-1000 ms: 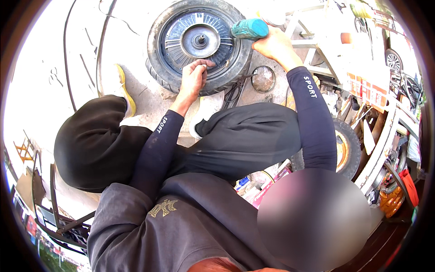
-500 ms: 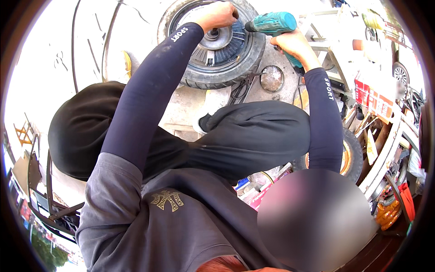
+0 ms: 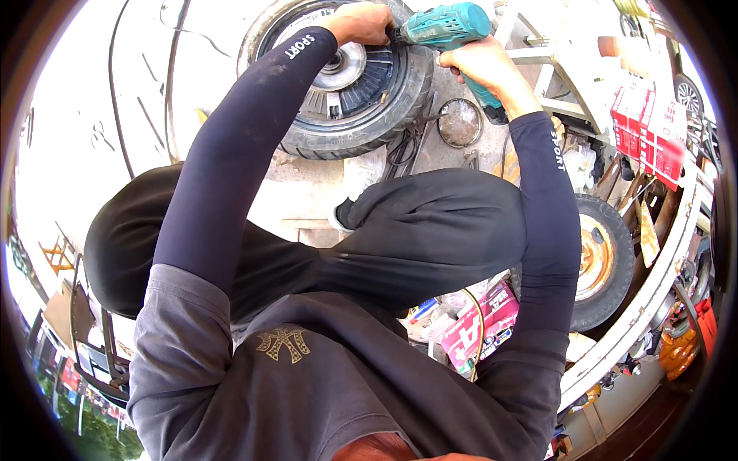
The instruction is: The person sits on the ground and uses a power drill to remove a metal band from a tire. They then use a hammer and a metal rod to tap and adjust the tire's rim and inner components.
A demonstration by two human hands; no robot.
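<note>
My right hand [image 3: 484, 67] grips a teal cordless drill [image 3: 450, 24] by its handle, with the nose pointing left. The nose meets the fingers of my left hand [image 3: 363, 24], which are curled closed above the wheel. What the left fingers hold, if anything, is hidden at the drill's tip. Under both hands lies a wheel [image 3: 347, 132] on its side, a black tyre around a ribbed metal hub [image 3: 332, 67]. The top of the wheel runs out of the picture.
Beside the tyre sits a round metal dish [image 3: 460, 123] near dark cables [image 3: 401, 150]. A pale metal ladder-like frame [image 3: 542, 58] stands to the right. Farther right are a red and white box [image 3: 649, 131] and a small wheel with an orange rim [image 3: 615, 261]. A pink box [image 3: 488, 323] lies lower down.
The drill has come to the left hand; a gap between its nose and the fingers has gone. The whole view has shifted somewhat, with the wheel now farther left.
</note>
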